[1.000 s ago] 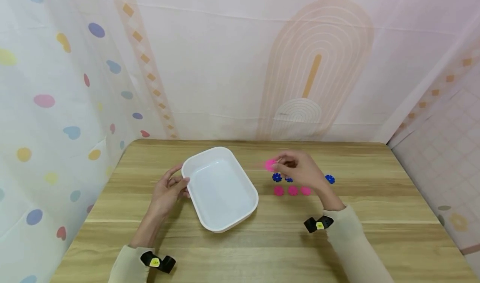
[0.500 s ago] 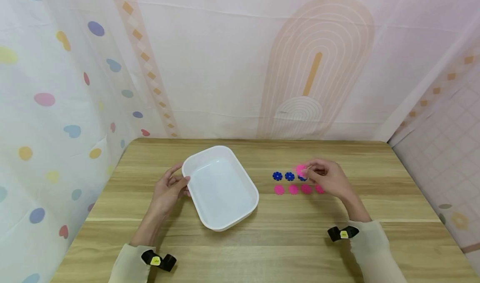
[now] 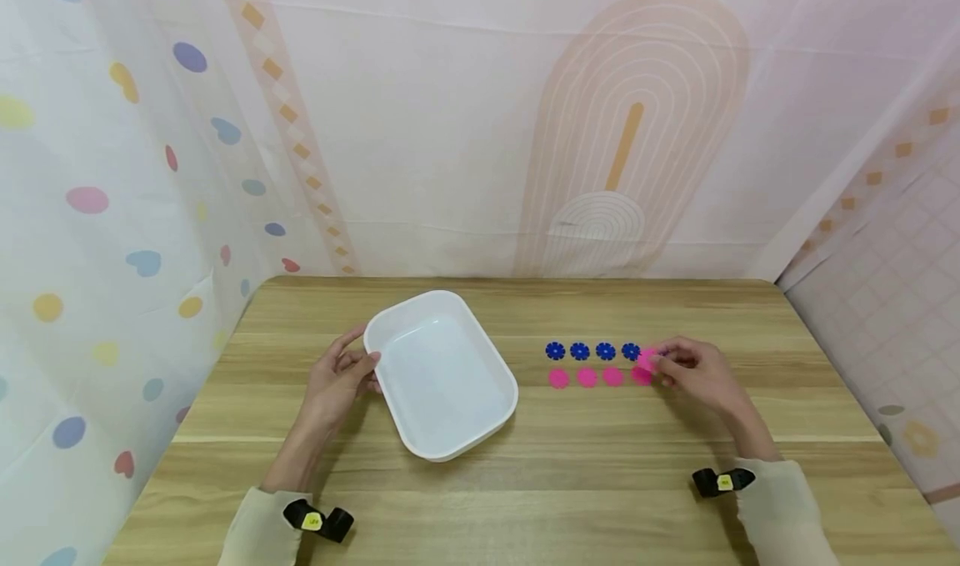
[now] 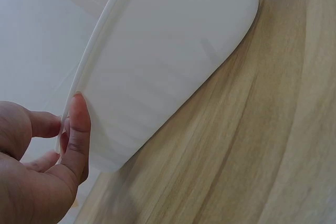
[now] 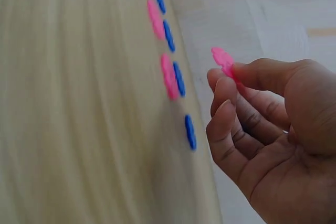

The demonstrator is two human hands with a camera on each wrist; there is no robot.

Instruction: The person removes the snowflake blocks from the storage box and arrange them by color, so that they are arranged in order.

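Since a second ago the right hand point(image 3: 693, 373) has travelled from beside the white rectangular plastic tray point(image 3: 441, 374) out to the right end of the two rows of small flower-shaped discs, carrying a pink flower-shaped plastic disc point(image 3: 648, 358) with it; the left hand point(image 3: 339, 380) and the tray have not shifted. The right thumb and forefinger pinch the pink disc by its edge, and the right wrist view shows it held up off the surface, just right of the rows. The left hand grips the tray's left rim, thumb against the outer wall and fingers over the lip.

The tray sits at an angle on the left half of a light wood-grain tabletop point(image 3: 570, 483). To its right lie a far row of four blue flower-shaped discs point(image 3: 592, 351) and a near row of four pink flower-shaped discs point(image 3: 600, 377), each row running left to right, the two rows just beside one another. The table fills the near half of the head view. Behind it hangs a pale fabric backdrop with a peach arch pattern point(image 3: 630, 132); on the left a sheer curtain dotted with coloured hearts and ovals point(image 3: 112, 216); on the right a pink checked cloth point(image 3: 900, 257). Black wrist bands with yellow tags show on both cream sleeves.
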